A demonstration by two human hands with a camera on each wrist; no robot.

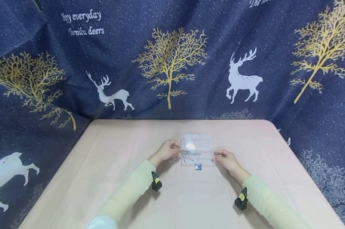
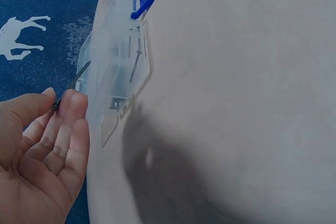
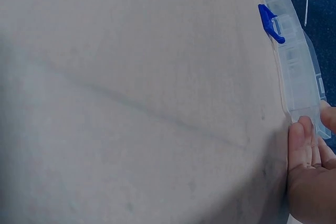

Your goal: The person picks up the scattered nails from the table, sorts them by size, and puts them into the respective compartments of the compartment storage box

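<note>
A clear plastic compartment box [image 1: 197, 162] lies on the table with its lid [image 1: 195, 140] raised at the back. On its front edge is a blue latch [image 1: 198, 166]. Several slender metal pieces [image 1: 190, 153] lie in the box, mostly toward its left. At the left end, my left hand [image 1: 170, 149] pinches a thin, dark nail-like metal piece [image 2: 73, 82] between thumb and fingertips, its tip angled toward the box. My right hand [image 1: 225, 160] holds the right end of the box, with fingers [image 3: 299, 140] against the front corner; part of that grip is hidden.
A pale pink cloth covers the table [image 1: 189, 203]. Behind and beside it hangs a dark blue curtain [image 1: 195, 108] printed with deer and trees. Black wrist cameras [image 1: 156, 182] sit on both sleeves.
</note>
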